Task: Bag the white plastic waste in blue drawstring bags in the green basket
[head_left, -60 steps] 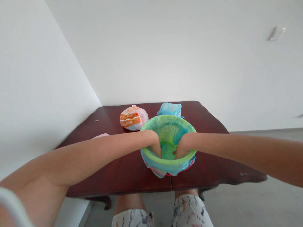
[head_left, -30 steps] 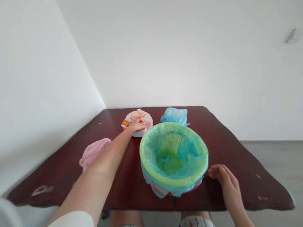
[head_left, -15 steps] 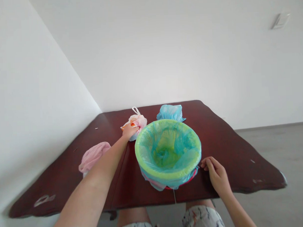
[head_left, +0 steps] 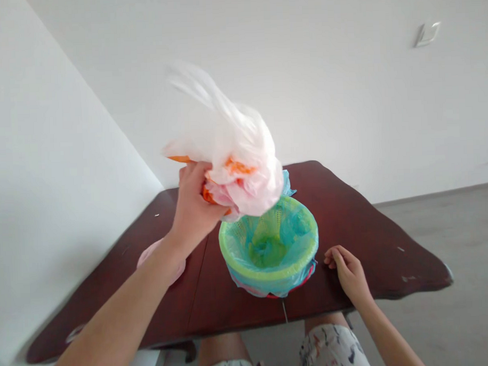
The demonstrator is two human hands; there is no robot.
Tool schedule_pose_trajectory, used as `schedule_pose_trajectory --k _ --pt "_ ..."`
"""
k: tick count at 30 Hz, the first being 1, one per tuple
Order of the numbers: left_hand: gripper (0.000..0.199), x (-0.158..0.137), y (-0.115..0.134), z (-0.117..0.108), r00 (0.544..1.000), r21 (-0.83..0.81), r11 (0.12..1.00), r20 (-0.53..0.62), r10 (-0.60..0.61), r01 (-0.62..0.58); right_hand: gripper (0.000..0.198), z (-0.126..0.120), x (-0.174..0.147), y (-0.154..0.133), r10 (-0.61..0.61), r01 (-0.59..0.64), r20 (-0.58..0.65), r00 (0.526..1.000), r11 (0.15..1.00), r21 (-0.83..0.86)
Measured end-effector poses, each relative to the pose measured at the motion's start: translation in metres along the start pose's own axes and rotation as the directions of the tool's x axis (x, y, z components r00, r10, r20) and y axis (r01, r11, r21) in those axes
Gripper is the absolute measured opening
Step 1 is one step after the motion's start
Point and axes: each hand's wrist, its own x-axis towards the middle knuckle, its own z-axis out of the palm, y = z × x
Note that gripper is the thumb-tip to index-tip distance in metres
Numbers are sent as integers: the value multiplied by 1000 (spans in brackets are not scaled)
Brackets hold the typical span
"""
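Bag up in the left grip, beside the lined basket.
The left grip is closed around the side of a white-and-orange plastic bag with pink showing through, held above the desk; its top is blurred, and its lower edge overlaps the back-left rim of the green basket in view, though I cannot tell if they touch. A blue liner covers the basket's inside and folds over its rim. The right grip, fingers loosely curled, is just right of the basket; whether it holds anything, I cannot tell. Behind the basket sits a partly hidden blue bag; a pink bundle lies behind the left forearm.
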Motion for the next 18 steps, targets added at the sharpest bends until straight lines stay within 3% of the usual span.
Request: schedule_pose_trajectory --k 3,5,8,11,14,18 --pt "37 -19 30 15 993 130 986 80 91 -101 64 -1 -1 1 -9 9 -5 1000 1000 3" --pt "28 -26 37 33 966 179 964 203 159 -197 64 -1 -1 1 -18 18 2 1000 1000 -2" --pt "22 -30 38 61 863 185 913 438 254 -363 63 -2 -1 0 -26 27 16 1000 1000 -13" --pt "38 -30 31 82 668 52 921 704 241 -387 62 -2 -2 -2 -32 32 22 999 999 -22" --pt "64 -26 22 92 482 -83 953 848 221 -291 62 -2 -3 -2 -31 31 14 999 999 -28" --pt "43 -19 15 99 168 -189 963 960 222 -194 62 -2 -3 -1 -35 35 8 999 999 -31"
